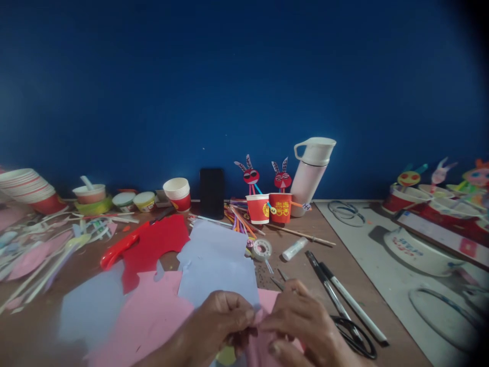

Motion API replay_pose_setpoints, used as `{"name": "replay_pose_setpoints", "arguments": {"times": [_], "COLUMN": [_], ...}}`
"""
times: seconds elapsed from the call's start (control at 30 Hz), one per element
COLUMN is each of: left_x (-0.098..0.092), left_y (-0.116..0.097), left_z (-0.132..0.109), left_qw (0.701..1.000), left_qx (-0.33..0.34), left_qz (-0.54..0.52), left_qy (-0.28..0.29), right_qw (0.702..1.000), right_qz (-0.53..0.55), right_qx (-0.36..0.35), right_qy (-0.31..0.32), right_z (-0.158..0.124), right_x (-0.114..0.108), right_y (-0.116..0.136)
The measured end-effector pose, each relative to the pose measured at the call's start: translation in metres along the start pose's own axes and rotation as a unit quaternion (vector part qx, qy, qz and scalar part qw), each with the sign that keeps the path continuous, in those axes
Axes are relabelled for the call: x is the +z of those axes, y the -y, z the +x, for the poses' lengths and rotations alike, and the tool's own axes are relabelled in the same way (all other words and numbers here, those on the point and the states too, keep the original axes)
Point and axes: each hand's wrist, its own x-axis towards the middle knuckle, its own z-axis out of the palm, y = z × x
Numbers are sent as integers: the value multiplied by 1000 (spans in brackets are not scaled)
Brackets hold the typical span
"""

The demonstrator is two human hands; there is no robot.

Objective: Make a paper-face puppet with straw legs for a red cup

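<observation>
Pink paper piece (260, 315): low, near centre, between both hands. Left hand (218, 318): thumb and index finger pinched together on piece. Right hand (307, 321): fingers bent at piece; closure cannot be determined. Scissors (348, 322): partly hidden behind right hand.

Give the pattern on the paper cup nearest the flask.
Red paper cup, yellow characters; best in head view.

Dim, uneven light is leaving the blue wall (191, 86) darkest near the top, while black shading is swallowing the upper right corner. A red handle (120, 250) is catching glare, the left hand (218, 323) is shadowing underneath, and the leftmost cups (28, 189) are leaning and blurring.
</observation>
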Motion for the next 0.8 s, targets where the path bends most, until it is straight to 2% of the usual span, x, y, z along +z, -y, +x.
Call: {"name": "replay_pose_setpoints", "arguments": {"times": [0.13, 0.23, 0.33, 0.43, 0.6, 0.8], "left_x": [-1, -5, -8, -10, -11, -9], "left_y": [-3, -5, -8, -13, -18, -27], "left_z": [-2, -5, -6, -7, -9, -13], "left_qw": [999, 999, 999, 999, 996, 995], "left_qx": [1, 14, 27, 31, 21, 28], "left_qz": [45, 41, 37, 32, 35, 31], "left_qy": [-11, -12, -15, -26, -79, -95], "right_qw": [986, 963, 952, 947, 935, 926], "right_qz": [-30, -117, -185, -210, -251, -294], "right_qx": [162, 229, 230, 232, 244, 218], "right_qy": [38, 83, 82, 72, 59, 94], "right_z": [2, -6, -15, -18, -21, -22], "right_x": [-22, -30, -34, -36, -45, -46], "right_y": [-24, -53, -75, -89, -107, -116]}}
